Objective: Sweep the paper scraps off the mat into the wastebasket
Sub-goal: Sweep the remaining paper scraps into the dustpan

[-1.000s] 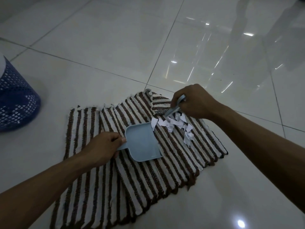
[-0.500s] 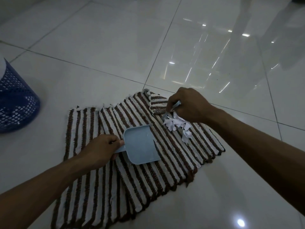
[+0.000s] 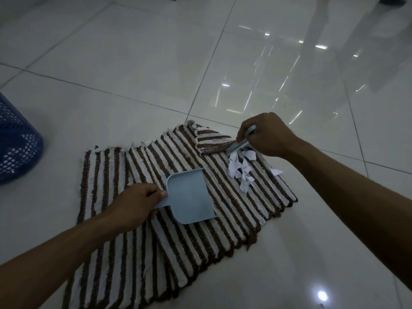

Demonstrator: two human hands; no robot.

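Left hand [image 3: 136,202]: fingers curled, thumb forward, clamped around a handle, knuckles up.
Left forearm: bare, reaching in from lower left.
Right hand [image 3: 265,136]: fisted, palm down.
Right forearm: bare, extending from the right.

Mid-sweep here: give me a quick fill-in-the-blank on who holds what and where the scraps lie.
1. The left hand holds the light blue ____ by its handle.
2. The right hand holds a small brush just above the paper ____.
3. The scraps lie on the striped ____, not in the pan.
4. The blue wastebasket stands at the picture's ____ edge.

Answers: dustpan; scraps; mat; left
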